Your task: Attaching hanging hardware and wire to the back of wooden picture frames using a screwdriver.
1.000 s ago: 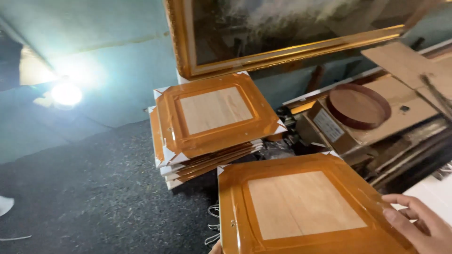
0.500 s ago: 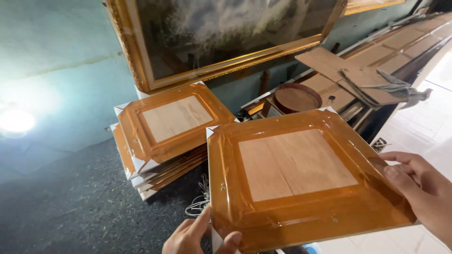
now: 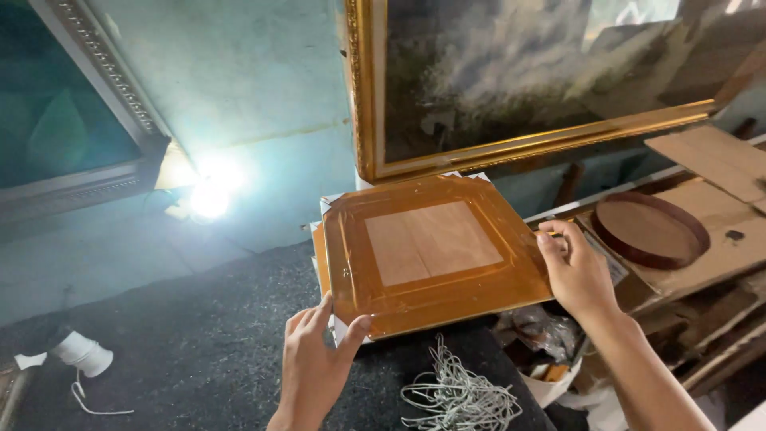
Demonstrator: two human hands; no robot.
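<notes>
My left hand pinches the near-left corner of the square wooden frame, thumb on top. My right hand grips its right edge, fingers curled. The frame sits flat atop the stack of frames on the dark tabletop, near the bundled cord and below a gilt-framed painting.

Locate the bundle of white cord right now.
In the head view the bundle of white cord lies low and centre-right on the dark speckled surface, just below the near edge of the orange square frame, between the left hand and the right forearm.
</notes>
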